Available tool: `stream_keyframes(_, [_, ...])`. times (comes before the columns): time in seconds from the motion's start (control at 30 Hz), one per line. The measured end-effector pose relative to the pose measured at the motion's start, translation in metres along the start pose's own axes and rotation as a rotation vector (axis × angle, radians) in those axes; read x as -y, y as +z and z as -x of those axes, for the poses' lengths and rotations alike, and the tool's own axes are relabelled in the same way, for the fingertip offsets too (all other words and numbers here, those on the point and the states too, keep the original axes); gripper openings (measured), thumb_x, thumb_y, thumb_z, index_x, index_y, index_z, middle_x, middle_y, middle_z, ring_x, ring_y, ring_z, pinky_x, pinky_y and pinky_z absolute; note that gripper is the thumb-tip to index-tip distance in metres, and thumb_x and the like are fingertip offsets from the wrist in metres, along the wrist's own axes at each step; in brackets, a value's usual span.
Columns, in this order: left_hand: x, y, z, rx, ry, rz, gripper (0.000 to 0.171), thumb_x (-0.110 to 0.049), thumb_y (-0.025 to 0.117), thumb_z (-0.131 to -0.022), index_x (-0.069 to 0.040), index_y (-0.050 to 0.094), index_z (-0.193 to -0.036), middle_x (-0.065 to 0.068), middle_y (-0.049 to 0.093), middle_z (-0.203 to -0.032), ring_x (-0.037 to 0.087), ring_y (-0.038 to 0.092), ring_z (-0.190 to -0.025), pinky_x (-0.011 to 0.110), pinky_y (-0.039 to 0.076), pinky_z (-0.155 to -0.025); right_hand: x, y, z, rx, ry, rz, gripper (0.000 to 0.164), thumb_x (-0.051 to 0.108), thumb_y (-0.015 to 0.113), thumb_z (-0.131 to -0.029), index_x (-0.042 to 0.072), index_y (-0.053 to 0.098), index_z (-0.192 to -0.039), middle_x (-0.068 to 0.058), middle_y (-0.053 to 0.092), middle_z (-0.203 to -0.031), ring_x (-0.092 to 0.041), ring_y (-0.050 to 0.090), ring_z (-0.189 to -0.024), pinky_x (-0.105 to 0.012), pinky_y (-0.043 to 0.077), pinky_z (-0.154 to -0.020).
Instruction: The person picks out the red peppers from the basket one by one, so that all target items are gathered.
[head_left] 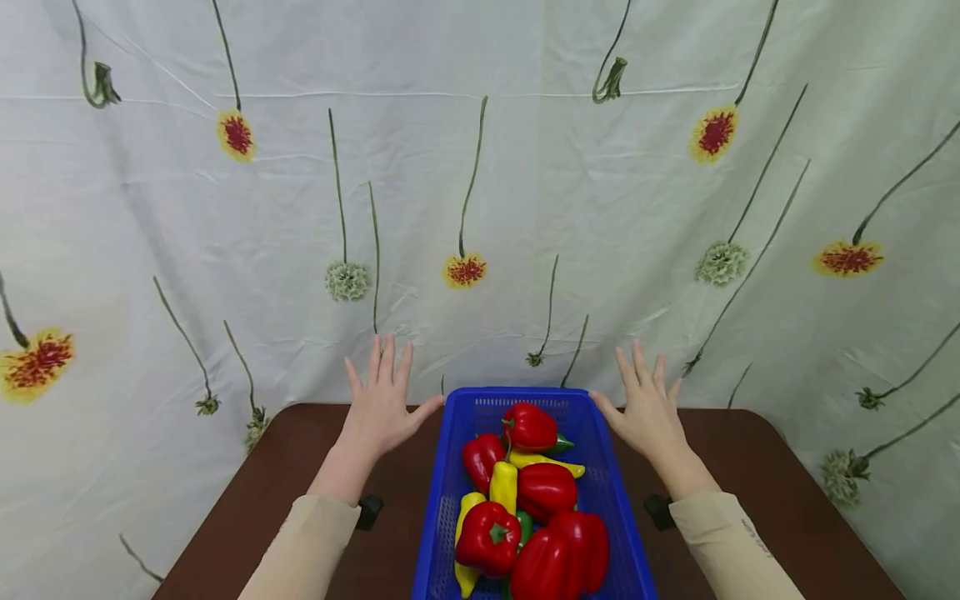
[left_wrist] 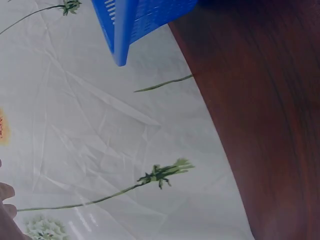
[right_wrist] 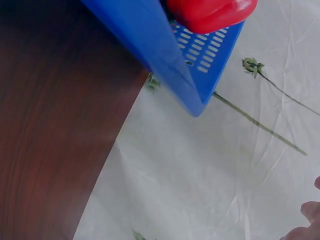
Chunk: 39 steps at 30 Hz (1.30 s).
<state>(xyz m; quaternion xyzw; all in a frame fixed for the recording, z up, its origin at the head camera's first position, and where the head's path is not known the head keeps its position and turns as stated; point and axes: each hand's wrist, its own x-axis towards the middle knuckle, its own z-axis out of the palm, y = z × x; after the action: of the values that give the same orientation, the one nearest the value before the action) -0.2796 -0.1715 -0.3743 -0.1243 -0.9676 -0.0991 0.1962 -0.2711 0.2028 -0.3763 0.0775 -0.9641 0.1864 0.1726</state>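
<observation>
- A flowered cloth (head_left: 540, 183) hangs across the far side, behind everything.
- The brown table (head_left: 405, 500) stands before it; only the wrist views bring up its wood grain.
- A blue basket (head_left: 439, 500) sits on the table between the hands, its side walls separating them from the peppers.
- The left hand (head_left: 384, 410) and right hand (head_left: 648, 408), whole only in the head view, spread their fingers wide, holding nothing; each thumb points at a far basket corner, contact unclear. The wrist views catch just fingertips.
- Red peppers (head_left: 547, 490) fill much of the basket; the right wrist view shows one close up.
- Yellow peppers (head_left: 504, 485) lie among them, left and far.
- Green pieces (head_left: 524, 527) peek out between.
</observation>
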Motion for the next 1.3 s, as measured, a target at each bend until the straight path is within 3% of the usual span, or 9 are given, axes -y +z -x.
stream_keyframes(0.4, [0.002, -0.004, -0.003, -0.012, -0.013, 0.043, 0.095, -0.059, 0.056, -0.091, -0.005, 0.015, -0.158, 0.026, 0.008, -0.162, 0.044, 0.001, -0.151, 0.076, 0.0, -0.109, 0.023, 0.007, -0.009, 0.011, -0.015, -0.065, 0.082, 0.044, 0.06, -0.096, 0.007, 0.022, -0.157, -0.021, 0.008, -0.164, -0.055, -0.003, -0.146, -0.08, 0.01, -0.105])
stream_keyframes(0.77, [0.009, 0.014, 0.011, -0.069, -0.008, 0.171, 0.091, -0.047, 0.062, -0.092, -0.003, 0.016, -0.157, 0.027, 0.021, -0.159, 0.044, 0.013, -0.147, 0.072, 0.009, -0.112, 0.042, 0.025, -0.011, 0.046, -0.009, -0.187, 0.085, 0.04, 0.066, -0.092, 0.004, 0.023, -0.156, -0.022, 0.012, -0.163, -0.054, 0.001, -0.147, -0.074, 0.009, -0.11])
stream_keyframes(1.13, [0.006, 0.034, 0.03, -0.012, -0.069, 0.267, 0.086, -0.043, 0.059, -0.094, 0.003, 0.019, -0.155, 0.029, 0.02, -0.158, 0.048, 0.015, -0.145, 0.072, 0.013, -0.112, 0.049, 0.046, -0.011, 0.157, -0.005, -0.295, 0.089, 0.043, 0.069, -0.09, 0.006, 0.023, -0.157, -0.022, 0.016, -0.162, -0.052, 0.002, -0.147, -0.074, 0.021, -0.107])
stream_keyframes(1.3, [0.001, 0.042, 0.036, 0.023, -0.087, 0.318, 0.081, -0.04, 0.059, -0.095, 0.006, 0.025, -0.152, 0.03, 0.024, -0.156, 0.05, 0.025, -0.141, 0.071, 0.026, -0.108, 0.051, 0.053, -0.01, 0.198, 0.011, -0.33, 0.09, 0.041, 0.073, -0.086, 0.005, 0.027, -0.155, -0.023, 0.023, -0.16, -0.051, 0.019, -0.146, -0.069, 0.03, -0.106])
